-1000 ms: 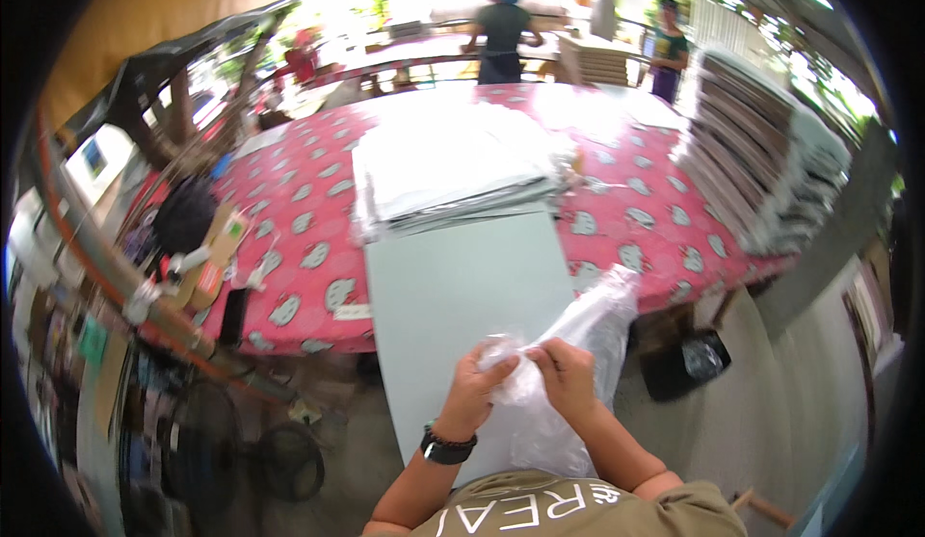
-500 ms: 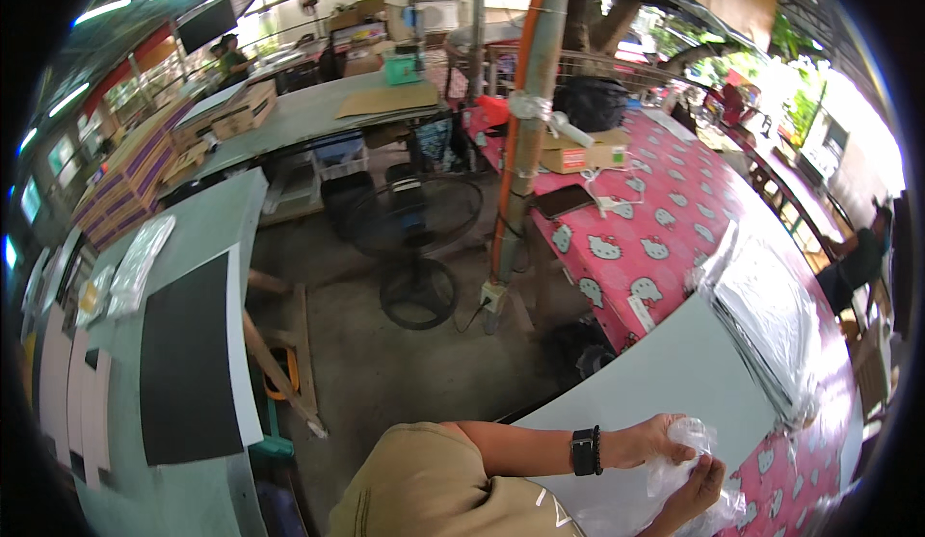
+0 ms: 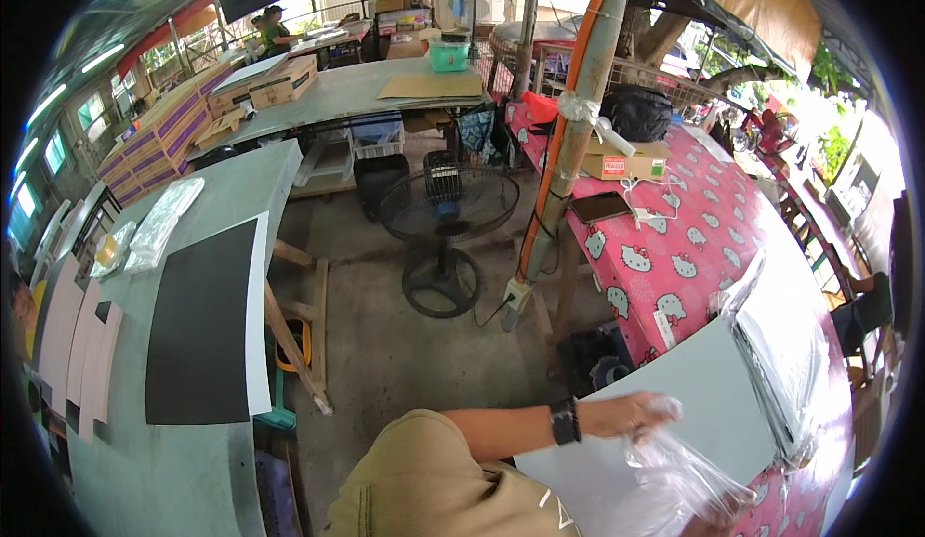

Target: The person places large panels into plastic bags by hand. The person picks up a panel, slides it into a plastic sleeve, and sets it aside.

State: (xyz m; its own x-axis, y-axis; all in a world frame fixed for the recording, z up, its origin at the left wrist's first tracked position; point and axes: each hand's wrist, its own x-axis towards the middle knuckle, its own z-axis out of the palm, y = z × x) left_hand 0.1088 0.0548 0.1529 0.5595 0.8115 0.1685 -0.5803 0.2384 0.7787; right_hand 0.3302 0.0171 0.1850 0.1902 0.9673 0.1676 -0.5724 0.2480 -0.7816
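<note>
A clear plastic bag [image 3: 674, 474] is stretched between my two hands over a large pale sheet [image 3: 708, 378]. My left hand [image 3: 626, 416], with a dark watch and bracelet at the wrist, is closed on one end of it, and a crumpled bit sticks out past the fingers. Lower right, my right hand [image 3: 721, 516] grips the other end; motion blurs it and the plastic partly covers it. The sheet lies on a table with a pink cartoon-patterned cover [image 3: 696, 234]. Beyond the sheet rests a stack of plastic-wrapped sheets [image 3: 785, 354].
A post [image 3: 568, 142] with an orange pipe rises beside the pink table, near a phone [image 3: 599, 208] and a cardboard box [image 3: 626, 161]. On the floor stands a black fan [image 3: 443, 248]. The left table bears a black sheet [image 3: 207, 330] and plastic packs [image 3: 164, 224]. A person [image 3: 862, 311] sits far right.
My hands have moved apart, the right one down toward the lower edge, pulling the plastic bag out between them. The view has turned slightly left.
</note>
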